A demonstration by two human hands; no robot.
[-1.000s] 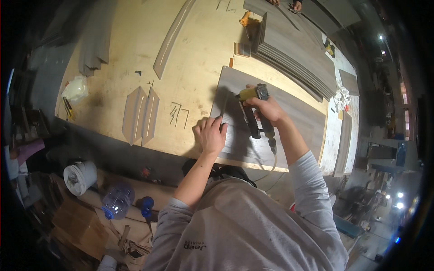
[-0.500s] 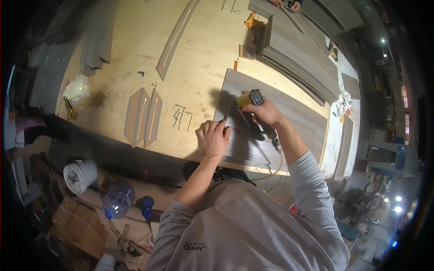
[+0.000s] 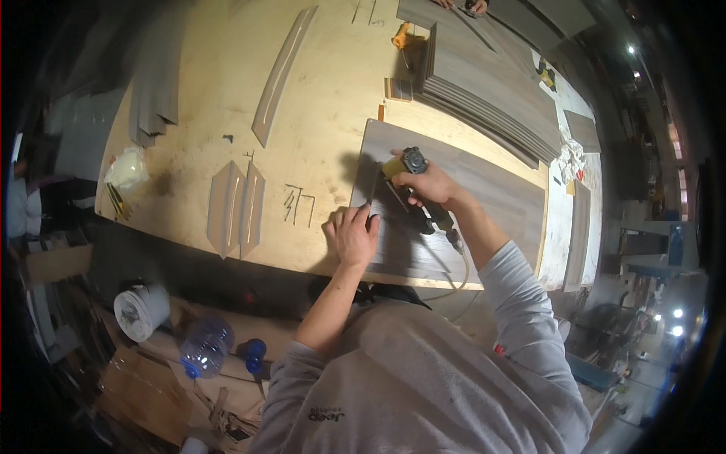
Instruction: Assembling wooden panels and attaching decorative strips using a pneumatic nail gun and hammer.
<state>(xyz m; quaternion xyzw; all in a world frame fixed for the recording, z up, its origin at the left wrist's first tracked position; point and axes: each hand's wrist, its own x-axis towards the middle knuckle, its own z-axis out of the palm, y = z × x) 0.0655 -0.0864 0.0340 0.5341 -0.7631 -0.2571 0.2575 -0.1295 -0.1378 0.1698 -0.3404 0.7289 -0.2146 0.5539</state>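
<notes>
My right hand (image 3: 427, 183) is wrapped round a yellow-and-black air nail gun (image 3: 408, 162), held over a grey wood-grain panel (image 3: 484, 204). A pale air hose (image 3: 464, 274) runs from the gun toward my body. At the panel's left edge, the fingers and thumb of my left hand (image 3: 354, 236) are bent round a narrow dark strip (image 3: 372, 191); the part under the hand is hidden. The gun's nose sits near the strip's far end, and whether they touch I cannot tell. Two angled boards (image 3: 236, 210) with pale lines lie to the left.
A stack of grey panels (image 3: 491, 91) stands far right, with an orange-handled tool (image 3: 403, 36) beside it. Another person's hands (image 3: 475, 6) show at the top. A long board (image 3: 281, 76), a plastic bag (image 3: 127, 168), and below the bench a bucket (image 3: 142, 310) and water jug (image 3: 206, 346) are around.
The bench and things on it appear shifted slightly left in the picture as the view turns. Both hands keep about the same places on the panel and the gun.
</notes>
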